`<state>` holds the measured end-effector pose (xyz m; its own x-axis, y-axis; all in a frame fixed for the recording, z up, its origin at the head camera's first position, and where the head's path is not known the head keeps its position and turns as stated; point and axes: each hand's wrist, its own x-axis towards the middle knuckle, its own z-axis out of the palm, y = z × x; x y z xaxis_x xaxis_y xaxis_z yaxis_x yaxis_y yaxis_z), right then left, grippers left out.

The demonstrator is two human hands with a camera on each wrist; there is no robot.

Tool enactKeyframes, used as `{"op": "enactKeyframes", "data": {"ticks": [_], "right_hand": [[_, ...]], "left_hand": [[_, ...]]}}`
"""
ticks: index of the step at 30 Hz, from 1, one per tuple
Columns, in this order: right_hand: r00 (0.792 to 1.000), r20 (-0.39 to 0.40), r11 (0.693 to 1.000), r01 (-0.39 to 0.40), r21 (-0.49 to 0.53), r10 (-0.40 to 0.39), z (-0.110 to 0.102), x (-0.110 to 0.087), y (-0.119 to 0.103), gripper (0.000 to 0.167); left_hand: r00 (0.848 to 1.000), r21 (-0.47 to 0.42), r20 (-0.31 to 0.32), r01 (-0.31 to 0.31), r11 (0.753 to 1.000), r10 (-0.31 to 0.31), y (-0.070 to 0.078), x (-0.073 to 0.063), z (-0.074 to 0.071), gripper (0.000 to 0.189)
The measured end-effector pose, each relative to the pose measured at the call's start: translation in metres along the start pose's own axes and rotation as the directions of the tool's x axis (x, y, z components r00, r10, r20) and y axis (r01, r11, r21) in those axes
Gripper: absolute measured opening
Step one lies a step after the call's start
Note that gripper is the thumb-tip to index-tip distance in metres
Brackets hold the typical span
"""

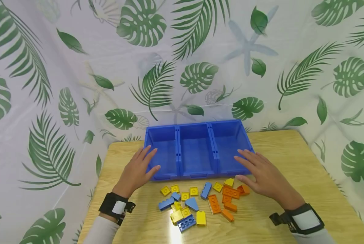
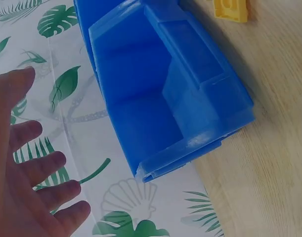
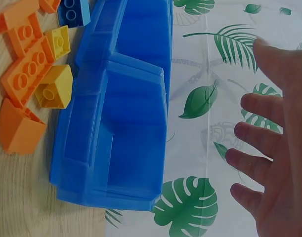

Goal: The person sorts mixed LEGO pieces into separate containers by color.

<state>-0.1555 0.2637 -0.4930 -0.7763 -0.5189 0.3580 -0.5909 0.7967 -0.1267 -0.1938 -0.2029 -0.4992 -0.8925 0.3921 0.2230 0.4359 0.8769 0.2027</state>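
Note:
My left hand hovers with spread fingers by the left end of a blue three-compartment bin. Over the bin's right end, my right hand is held the same way, fingers extended. Neither hand holds anything. In the wrist views, both the left hand and the right hand appear apart from the bin. Loose toy bricks lie in front of the bin: yellow bricks and blue bricks at the left and middle, orange bricks toward the right. No bricks show inside the three compartments.
The bricks and bin rest on a light wooden table. A white cloth with green leaf prints hangs behind the table and along its sides. The bin stands close to the table's back edge.

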Motion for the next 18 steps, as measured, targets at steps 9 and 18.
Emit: {"op": "enactKeyframes", "data": {"ticks": [9,18], "right_hand": [[0.998,-0.048,0.999,0.038,-0.002,-0.038,0.001,-0.001,0.008,0.065],[0.999,-0.041,0.999,0.022,0.032,-0.02,0.008,-0.005,0.013,0.074]], "left_hand": [[0.99,-0.051,0.04,0.138,0.989,-0.136,-0.015,0.024,0.004,0.074],[0.952,-0.24,0.11,0.304,0.922,-0.285,-0.03,0.041,0.023,0.084]]}}
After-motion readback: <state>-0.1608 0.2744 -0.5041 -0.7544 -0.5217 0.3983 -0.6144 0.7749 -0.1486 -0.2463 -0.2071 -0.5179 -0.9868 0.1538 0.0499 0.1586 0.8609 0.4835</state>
